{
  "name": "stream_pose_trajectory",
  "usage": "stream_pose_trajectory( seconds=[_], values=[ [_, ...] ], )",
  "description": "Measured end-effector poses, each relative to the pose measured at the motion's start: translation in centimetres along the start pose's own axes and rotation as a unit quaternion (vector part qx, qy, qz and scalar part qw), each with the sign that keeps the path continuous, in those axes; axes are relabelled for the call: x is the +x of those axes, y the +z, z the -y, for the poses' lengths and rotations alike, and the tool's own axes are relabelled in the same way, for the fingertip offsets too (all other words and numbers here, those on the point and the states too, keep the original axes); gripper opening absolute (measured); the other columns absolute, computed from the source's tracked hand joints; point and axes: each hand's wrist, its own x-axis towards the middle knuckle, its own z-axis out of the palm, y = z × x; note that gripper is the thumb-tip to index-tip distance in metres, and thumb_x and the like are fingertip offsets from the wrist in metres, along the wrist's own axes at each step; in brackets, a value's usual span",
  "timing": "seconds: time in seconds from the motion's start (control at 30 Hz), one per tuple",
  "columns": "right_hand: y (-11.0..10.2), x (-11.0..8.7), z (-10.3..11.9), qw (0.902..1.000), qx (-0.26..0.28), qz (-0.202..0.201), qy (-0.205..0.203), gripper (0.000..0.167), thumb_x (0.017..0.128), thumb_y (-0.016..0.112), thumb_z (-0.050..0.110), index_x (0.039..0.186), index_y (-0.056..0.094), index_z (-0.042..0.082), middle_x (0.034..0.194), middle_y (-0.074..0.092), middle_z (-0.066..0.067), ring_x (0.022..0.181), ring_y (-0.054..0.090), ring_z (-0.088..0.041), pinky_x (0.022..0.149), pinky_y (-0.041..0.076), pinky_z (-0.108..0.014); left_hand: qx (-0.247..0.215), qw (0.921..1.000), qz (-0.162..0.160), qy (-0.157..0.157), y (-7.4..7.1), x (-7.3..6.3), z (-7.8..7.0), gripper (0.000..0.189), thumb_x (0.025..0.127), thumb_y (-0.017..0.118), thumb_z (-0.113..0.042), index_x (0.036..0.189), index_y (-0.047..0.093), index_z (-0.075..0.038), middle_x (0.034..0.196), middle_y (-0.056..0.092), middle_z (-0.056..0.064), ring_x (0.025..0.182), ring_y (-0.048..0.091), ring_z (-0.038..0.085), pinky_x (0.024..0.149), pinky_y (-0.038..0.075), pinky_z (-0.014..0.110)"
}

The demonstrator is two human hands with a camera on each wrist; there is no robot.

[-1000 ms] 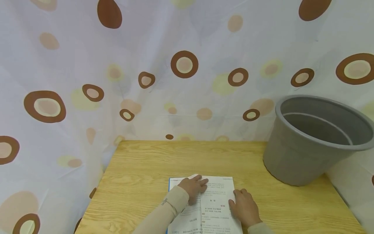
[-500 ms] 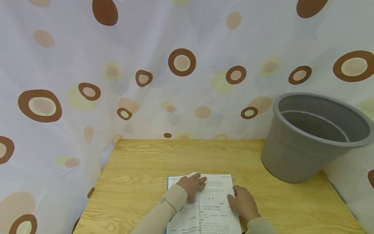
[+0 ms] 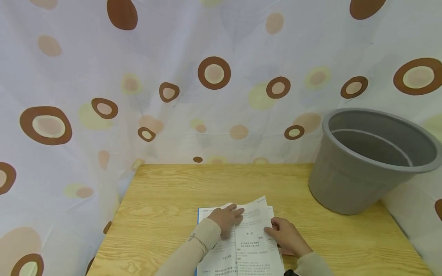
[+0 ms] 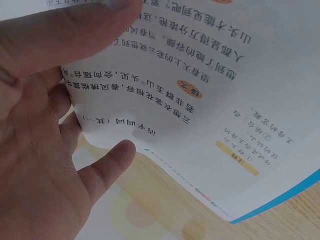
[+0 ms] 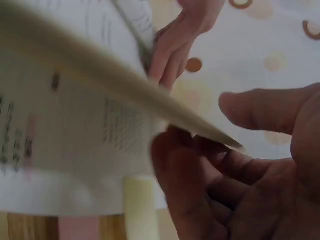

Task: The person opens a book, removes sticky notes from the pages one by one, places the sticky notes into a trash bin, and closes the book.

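Note:
An open book [image 3: 226,264] with printed pages and a blue cover edge lies at the front of the table. My left hand [image 3: 226,220] rests across the top of its left page by the spine, fingers spread. In the left wrist view, that page bows up beside the thumb [image 4: 65,35]. My right hand [image 3: 288,235] is at the book's right edge, holding a lifted leaf [image 3: 257,220] whose top corner rises above the page beneath. The right wrist view has the leaf edge-on, between the thumb [image 5: 270,107] and the curled fingers [image 5: 185,170].
A large grey bucket [image 3: 352,180] stands at the table's back right. The wood-grain table [image 3: 165,199] runs back to a hanging sheet [image 3: 207,115] with brown and yellow circles. A pink strip [image 5: 80,227] shows beneath the pages in the right wrist view.
The right-hand leaf has come up off the page below, its top corner tilting upward, with my right hand moving slightly left. My left hand stays in place.

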Motion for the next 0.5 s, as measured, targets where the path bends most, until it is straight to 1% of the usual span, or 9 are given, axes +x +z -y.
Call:
stream_pose_trajectory(
  seconds=[0.03, 0.07, 0.17, 0.23, 0.3, 0.4, 0.5],
  values=[
    [0.1, -0.4, 0.3, 0.9997, -0.006, 0.015, -0.018, 0.021, 0.094, 0.064, 0.017, 0.099, 0.059, -0.003, 0.073, 0.058, -0.005, 0.06, 0.053, -0.015, 0.05, 0.047, -0.027, 0.003, 1.0, -0.001, 0.0, 0.1, 0.0, 0.0, 0.078, 0.081, 0.074, -0.016, 0.149, 0.042, -0.038, 0.163, 0.025, -0.023, 0.154, 0.023, 0.008, 0.113, 0.047, 0.04],
    [0.1, -0.7, 0.7, 0.9989, -0.006, 0.034, -0.033, 0.026, 0.094, 0.065, 0.018, 0.105, 0.057, -0.004, 0.076, 0.06, -0.006, 0.062, 0.057, -0.015, 0.051, 0.05, -0.028, 0.005, 1.0, -0.002, -0.001, 0.2, 0.1, 0.0, 0.079, 0.081, 0.074, -0.015, 0.149, 0.041, -0.038, 0.163, 0.025, -0.022, 0.154, 0.023, 0.008, 0.112, 0.048, 0.04],
    [0.5, -1.7, 1.7, 0.9942, 0.005, 0.089, -0.061, 0.044, 0.095, 0.064, 0.021, 0.124, 0.05, -0.009, 0.086, 0.067, -0.011, 0.067, 0.065, -0.018, 0.054, 0.057, -0.033, 0.009, 0.9999, -0.006, -0.005, 0.5, 0.0, 0.0, 0.079, 0.082, 0.074, -0.014, 0.149, 0.041, -0.039, 0.162, 0.026, -0.022, 0.154, 0.024, 0.009, 0.111, 0.049, 0.038],
    [0.8, -2.2, 2.3, 0.9915, 0.004, 0.109, -0.071, 0.049, 0.095, 0.064, 0.022, 0.129, 0.047, -0.01, 0.091, 0.068, -0.013, 0.07, 0.066, -0.019, 0.055, 0.057, -0.034, 0.008, 0.9999, -0.012, -0.008, 0.6, -0.1, 0.0, 0.077, 0.083, 0.073, -0.013, 0.148, 0.042, -0.039, 0.162, 0.027, -0.021, 0.153, 0.025, 0.009, 0.113, 0.047, 0.039],
    [1.2, -2.7, 2.7, 0.99, -0.014, 0.109, -0.089, 0.051, 0.096, 0.062, 0.02, 0.133, 0.045, -0.01, 0.098, 0.07, -0.015, 0.076, 0.068, -0.019, 0.058, 0.058, -0.034, -0.002, 0.9997, -0.022, -0.013, 0.8, -0.3, -0.1, 0.074, 0.085, 0.071, -0.013, 0.148, 0.043, -0.038, 0.162, 0.029, -0.018, 0.153, 0.026, 0.01, 0.115, 0.044, 0.041],
    [1.8, -3.5, 3.1, 0.9871, -0.052, 0.086, -0.125, 0.047, 0.098, 0.055, 0.012, 0.137, 0.042, -0.011, 0.109, 0.07, -0.021, 0.08, 0.07, -0.019, 0.061, 0.058, -0.03, -0.024, 0.9981, -0.05, -0.028, 1.4, -0.5, 0.0, 0.072, 0.089, 0.066, -0.011, 0.152, 0.038, -0.032, 0.165, 0.026, -0.011, 0.153, 0.027, 0.015, 0.118, 0.041, 0.044],
    [1.9, -4.2, 3.2, 0.9838, -0.059, 0.072, -0.153, 0.044, 0.099, 0.047, 0.003, 0.14, 0.038, -0.012, 0.117, 0.068, -0.027, 0.08, 0.073, -0.017, 0.062, 0.058, -0.025, -0.023, 0.9947, -0.082, -0.057, 1.6, -0.8, 0.2, 0.085, 0.085, 0.074, -0.015, 0.157, 0.029, -0.021, 0.168, 0.02, -0.001, 0.153, 0.027, 0.021, 0.116, 0.044, 0.045]
  ],
)
